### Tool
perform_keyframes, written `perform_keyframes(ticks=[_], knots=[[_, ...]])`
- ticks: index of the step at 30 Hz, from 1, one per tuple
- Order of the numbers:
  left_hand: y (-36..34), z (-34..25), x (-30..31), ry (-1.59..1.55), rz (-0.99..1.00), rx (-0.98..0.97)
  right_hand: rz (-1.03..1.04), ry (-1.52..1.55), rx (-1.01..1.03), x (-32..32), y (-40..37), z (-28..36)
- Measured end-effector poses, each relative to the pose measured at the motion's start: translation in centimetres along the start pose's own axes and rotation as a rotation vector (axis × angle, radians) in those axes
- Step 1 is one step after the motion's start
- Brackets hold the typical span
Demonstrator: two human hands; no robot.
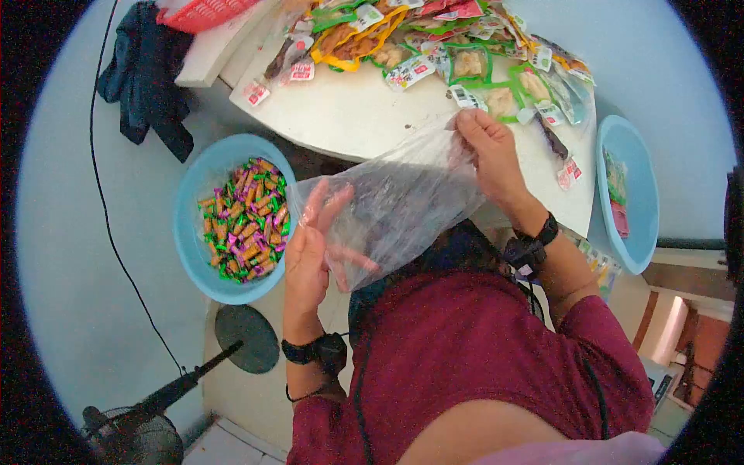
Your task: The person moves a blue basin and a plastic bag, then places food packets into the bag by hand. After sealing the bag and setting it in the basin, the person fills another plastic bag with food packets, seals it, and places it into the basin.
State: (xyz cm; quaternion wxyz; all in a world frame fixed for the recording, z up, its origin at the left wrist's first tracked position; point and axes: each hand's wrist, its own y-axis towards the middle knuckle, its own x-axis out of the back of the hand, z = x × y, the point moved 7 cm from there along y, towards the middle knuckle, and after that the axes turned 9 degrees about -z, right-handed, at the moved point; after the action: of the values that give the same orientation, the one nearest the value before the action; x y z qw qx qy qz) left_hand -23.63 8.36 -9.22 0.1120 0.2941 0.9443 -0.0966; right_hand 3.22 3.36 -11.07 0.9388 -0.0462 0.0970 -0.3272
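A clear plastic bag (411, 201) is stretched between my two hands above my lap. My left hand (310, 256) holds its left end, and several fingers show through the film, spread apart. At the upper right corner, my right hand (494, 151) pinches the bag between thumb and bent fingers. I see no contents in the bag. Beyond my right hand, packaged snacks (500, 101) in green-edged pouches lie on the white table (341, 116). Close to my left hand stands a blue basin (186, 232) with many small wrapped candies (248, 221) in green, purple and brown.
Another blue basin (639, 240) at the right holds a few packets (616, 182). A heap of snack packets (418, 31) covers the table's far side, near a red basket (205, 14). Dark cloth (151, 77) hangs at the upper left; a fan (139, 434) stands lower left.
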Motion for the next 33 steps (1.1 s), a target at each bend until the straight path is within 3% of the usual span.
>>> perform_keyframes(ticks=[5,8,11,21,24,33], knots=[[0.2,-0.2,1.1,-0.037,-0.088,-0.065,0.103,0.127,-0.058,-1.6,-1.1,-1.3],[0.5,0.1,1.7,-0.082,-0.137,-0.086,0.238,-0.152,0.092,-1.8,-1.6,-2.7],[0.3,-1.1,1.8,-0.039,-0.161,-0.108,0.196,-0.237,-0.03,-1.6,-2.5,-1.9],[0.3,-2.7,1.2,0.028,-0.13,-0.183,0.041,-0.003,0.026,-0.4,-1.1,-0.9],[1.0,-2.0,1.8,-0.03,-0.24,-0.155,0.005,0.026,0.03,0.0,-0.6,-0.5],[3.1,1.9,3.3,0.521,-0.563,-0.302,0.025,0.038,0.041,0.2,0.1,-0.9]])
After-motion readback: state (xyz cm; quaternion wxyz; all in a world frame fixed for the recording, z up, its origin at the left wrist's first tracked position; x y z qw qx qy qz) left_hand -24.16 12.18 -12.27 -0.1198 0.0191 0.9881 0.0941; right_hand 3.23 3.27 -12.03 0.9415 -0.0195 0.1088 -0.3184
